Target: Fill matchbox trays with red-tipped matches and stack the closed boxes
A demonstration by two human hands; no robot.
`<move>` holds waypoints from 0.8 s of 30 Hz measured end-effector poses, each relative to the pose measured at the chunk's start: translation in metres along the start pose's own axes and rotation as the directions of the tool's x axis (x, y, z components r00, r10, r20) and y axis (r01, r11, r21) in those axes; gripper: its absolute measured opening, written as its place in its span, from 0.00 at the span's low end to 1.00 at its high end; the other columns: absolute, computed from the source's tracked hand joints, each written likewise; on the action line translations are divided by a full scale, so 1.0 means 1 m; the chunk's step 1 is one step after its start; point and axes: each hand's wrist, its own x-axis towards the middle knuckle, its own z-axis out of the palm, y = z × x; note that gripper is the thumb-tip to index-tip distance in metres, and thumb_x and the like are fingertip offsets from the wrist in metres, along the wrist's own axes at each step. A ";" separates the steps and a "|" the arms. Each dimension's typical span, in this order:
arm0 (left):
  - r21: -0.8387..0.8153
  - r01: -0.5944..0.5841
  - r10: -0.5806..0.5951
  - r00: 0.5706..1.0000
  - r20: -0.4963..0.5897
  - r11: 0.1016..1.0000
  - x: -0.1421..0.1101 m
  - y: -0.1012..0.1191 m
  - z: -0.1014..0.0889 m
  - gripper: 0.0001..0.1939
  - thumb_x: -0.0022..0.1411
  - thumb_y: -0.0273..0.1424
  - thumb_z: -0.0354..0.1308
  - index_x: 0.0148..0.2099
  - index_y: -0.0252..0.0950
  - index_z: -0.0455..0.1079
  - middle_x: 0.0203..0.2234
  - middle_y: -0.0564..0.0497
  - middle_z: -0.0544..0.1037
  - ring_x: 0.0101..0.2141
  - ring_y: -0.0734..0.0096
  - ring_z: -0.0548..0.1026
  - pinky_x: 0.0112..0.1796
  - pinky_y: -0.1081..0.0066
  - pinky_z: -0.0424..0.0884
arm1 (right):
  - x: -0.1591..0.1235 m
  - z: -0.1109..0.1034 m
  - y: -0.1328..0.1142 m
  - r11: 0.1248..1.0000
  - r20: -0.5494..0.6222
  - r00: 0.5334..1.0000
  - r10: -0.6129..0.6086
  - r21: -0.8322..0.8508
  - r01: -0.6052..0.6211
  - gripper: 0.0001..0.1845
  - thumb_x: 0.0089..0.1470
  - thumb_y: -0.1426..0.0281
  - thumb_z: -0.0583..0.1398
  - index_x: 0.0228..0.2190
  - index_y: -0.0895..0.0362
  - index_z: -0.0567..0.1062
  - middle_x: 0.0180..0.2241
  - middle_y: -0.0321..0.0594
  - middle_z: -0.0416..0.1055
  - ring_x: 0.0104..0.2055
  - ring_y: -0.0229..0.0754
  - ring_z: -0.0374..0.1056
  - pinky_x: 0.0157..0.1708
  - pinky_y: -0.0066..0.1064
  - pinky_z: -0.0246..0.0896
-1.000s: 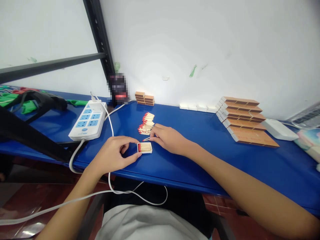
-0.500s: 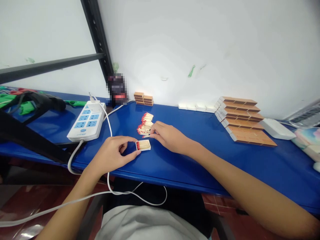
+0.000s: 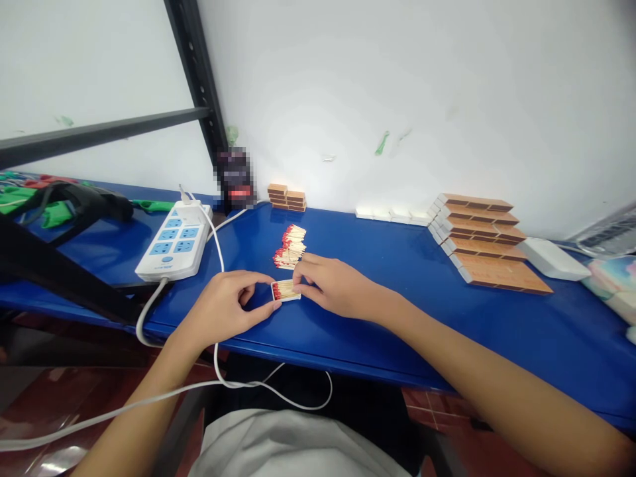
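Note:
A small white matchbox tray (image 3: 292, 299) lies on the blue table, partly filled with red-headed matchsticks (image 3: 284, 289). My left hand (image 3: 228, 305) grips the tray's left end between thumb and forefinger. Over the right end, my right hand (image 3: 335, 281) has its thumb and fingers pinched on matchsticks at the tray; their fingertips cover that end, so how many they hold cannot be made out. Just behind the tray is a loose pile of matchsticks (image 3: 291, 250), most heads pointing left.
Matchboxes (image 3: 287, 197) are stacked by the wall. White trays (image 3: 392, 214) line the wall, left of a large stepped stack of matchbox covers (image 3: 489, 245). A power strip (image 3: 173, 242) with white cables stands left, near a black metal frame (image 3: 199, 73). A white box (image 3: 556, 257) sits right.
My right hand went from just above the tray to the edge of the match pile, then came back toward me onto the tray's right end. My left hand kept its grip.

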 end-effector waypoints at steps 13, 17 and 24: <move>-0.013 -0.010 0.010 1.000 0.011 1.000 0.000 -0.001 0.001 0.16 0.65 0.45 0.67 0.49 0.41 0.82 0.21 0.59 0.65 0.23 0.76 0.64 0.28 0.72 0.61 | 0.001 0.003 0.000 0.995 -0.083 0.995 -0.057 0.071 0.063 0.04 0.65 0.71 0.64 0.36 0.57 0.76 0.34 0.36 0.70 0.36 0.37 0.64 0.35 0.30 0.53; -0.015 -0.009 0.010 1.000 0.020 1.000 0.000 0.000 0.000 0.17 0.65 0.45 0.67 0.49 0.40 0.82 0.21 0.59 0.66 0.23 0.76 0.64 0.28 0.73 0.61 | 0.003 0.007 -0.001 0.993 -0.109 0.993 -0.053 0.099 0.064 0.04 0.65 0.70 0.64 0.36 0.57 0.76 0.33 0.35 0.70 0.34 0.37 0.63 0.35 0.29 0.53; -0.019 -0.008 0.008 1.000 0.025 1.000 0.000 0.002 -0.001 0.17 0.65 0.45 0.67 0.49 0.40 0.82 0.20 0.59 0.65 0.23 0.75 0.64 0.28 0.72 0.61 | 0.002 0.007 -0.002 0.989 -0.110 0.992 -0.068 0.122 0.081 0.05 0.64 0.71 0.64 0.34 0.57 0.76 0.33 0.35 0.70 0.34 0.37 0.63 0.35 0.30 0.54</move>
